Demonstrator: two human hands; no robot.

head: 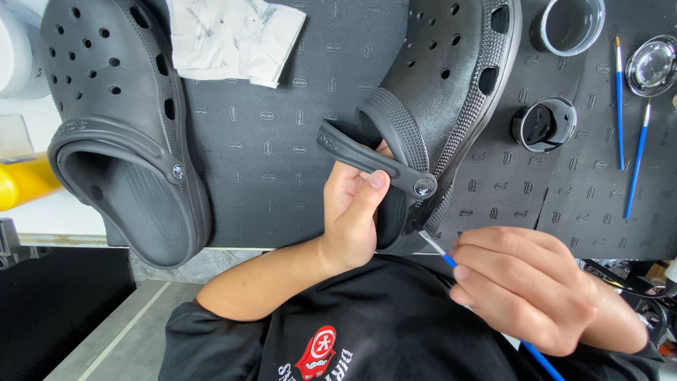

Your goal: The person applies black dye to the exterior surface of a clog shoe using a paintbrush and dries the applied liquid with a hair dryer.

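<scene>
Head view | your left hand [352,212] is gripping the heel of a black clog [441,92] at the mat's [282,155] near edge | your right hand [529,286], fingers pinched, is holding a blue brush [446,258] against the clog's sole rim | second clog [120,127] is lying toward the left edge.

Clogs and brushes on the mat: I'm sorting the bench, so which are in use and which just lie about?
In use:
left hand grips the black clog
right hand holds a blue brush at its heel

Lying about:
second clog
crumpled paper
two spare brushes
small pots
</scene>
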